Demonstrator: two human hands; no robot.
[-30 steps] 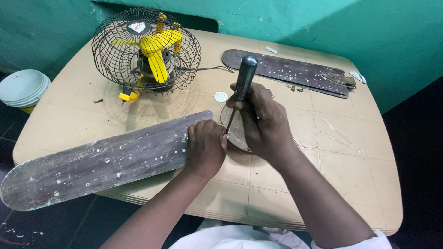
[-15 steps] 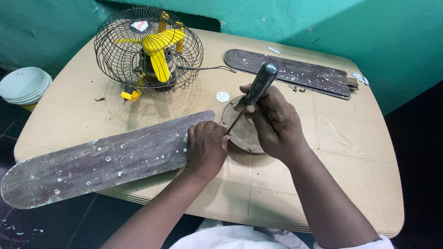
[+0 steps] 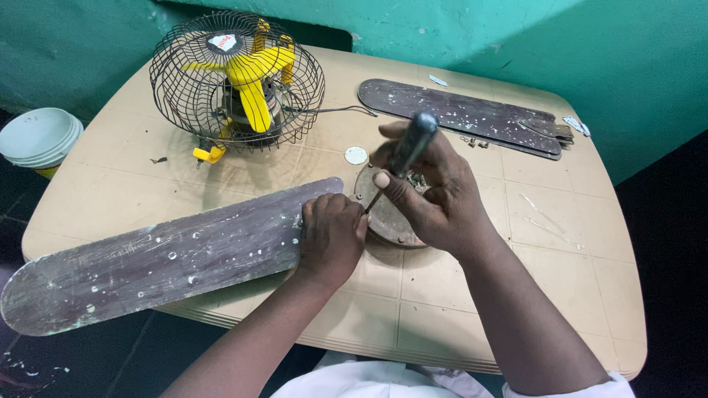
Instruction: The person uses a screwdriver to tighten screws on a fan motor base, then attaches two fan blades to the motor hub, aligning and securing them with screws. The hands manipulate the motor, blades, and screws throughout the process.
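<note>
Head view, the only one, looking down on a beige desk point(image 3: 560, 258) with a tiled-pattern top.

Left hand point(image 3: 330, 234), near frame centre: clenched in a fist, knuckles up, pressing down on the inner end of a long dark fan blade point(image 3: 158, 258). Blade is paint-speckled and worn; it runs from the fist out toward 8 o'clock, its rounded tip overhanging the desk edge.

Right hand point(image 3: 435, 195), just at 2 o'clock of the left hand: wrapped around the black handle of a screwdriver point(image 3: 404, 155). Handle tilts up toward 1 o'clock; the thin shaft runs down toward 7 o'clock, tip landing right beside the left hand's knuckles at the blade's end. Exact contact point of the tip cannot be made out.

Under the right hand: a round metal fan hub point(image 3: 387, 219), flat on the desk, partly hidden by the fingers; blade end meets it.

Small white disc point(image 3: 355, 155) on the desk at 11 o'clock of the hub, apart from it.

At 11 o'clock, far side: wire-caged fan with yellow blades point(image 3: 240, 77), lying tilted.

At 1 o'clock: second dark blade point(image 3: 461, 114), flat, with a few small screws point(image 3: 472, 140) just beside it.

Off the desk at 9 o'clock: stack of white bowls point(image 3: 37, 136).
</note>
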